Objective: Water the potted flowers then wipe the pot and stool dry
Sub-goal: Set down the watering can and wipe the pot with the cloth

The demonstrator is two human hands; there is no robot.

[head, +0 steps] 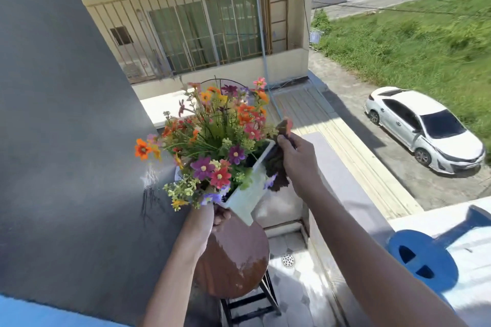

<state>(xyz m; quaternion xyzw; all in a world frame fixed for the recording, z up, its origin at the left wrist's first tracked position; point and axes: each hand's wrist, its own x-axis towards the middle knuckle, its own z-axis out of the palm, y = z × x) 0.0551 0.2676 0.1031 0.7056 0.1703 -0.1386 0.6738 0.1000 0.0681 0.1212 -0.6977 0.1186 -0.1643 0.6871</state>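
On a balcony, the left hand (pixel 210 218) grips the near corner of the white pot (pixel 247 196) of flowers (pixel 212 141), holding it tilted above the round brown stool (pixel 233 260), whose top shows wet patches. The right hand (pixel 295 159) has its fingers closed on a dark cloth (pixel 276 170) pressed to the pot's right side. A grey wall (pixel 66 114) stands left; a tiled floor with a drain (pixel 288 260) lies below, and a blue watering can (pixel 422 260) sits near right.
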